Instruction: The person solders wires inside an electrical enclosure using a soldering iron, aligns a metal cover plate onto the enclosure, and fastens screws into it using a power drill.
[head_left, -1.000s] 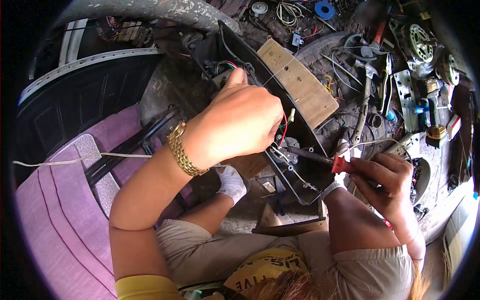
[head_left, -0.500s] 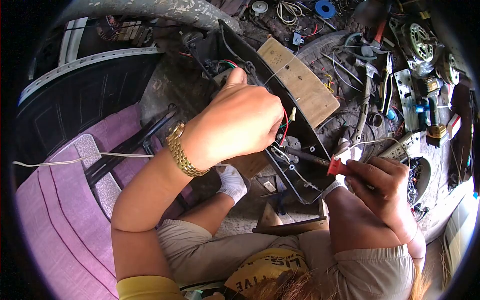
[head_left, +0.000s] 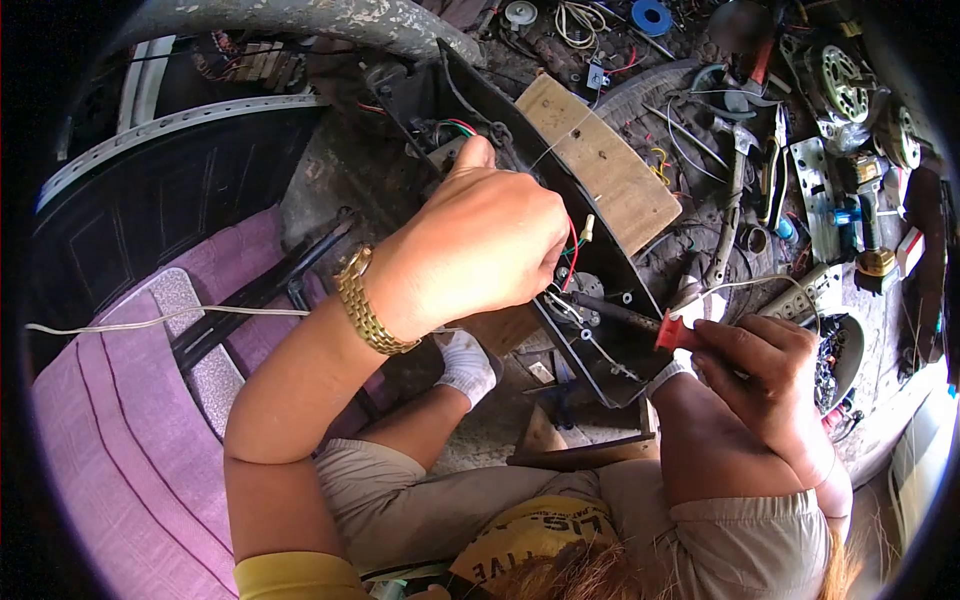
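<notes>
My right hand (head_left: 757, 362) is closed around the red handle of a soldering iron (head_left: 676, 333). Its metal barrel points left into a long black box (head_left: 632, 285) between my legs. Over the middle of that box is my left hand (head_left: 480, 235), fingers curled in and thumb on top; whatever they grip is hidden beneath the hand. Red and green wires (head_left: 573, 250) with a pale connector (head_left: 587, 228) show just right of my left hand. Below it, stripped wires and a round metal part (head_left: 588, 288) lie inside the box.
A wooden board (head_left: 600, 165) rests along the box's far side. To the right lie a hammer (head_left: 738, 155), pliers (head_left: 774, 170), a drill (head_left: 872, 215) and a power strip (head_left: 815, 292). A purple-covered seat (head_left: 120, 420) stands at left, with a white cord (head_left: 130, 324) across it.
</notes>
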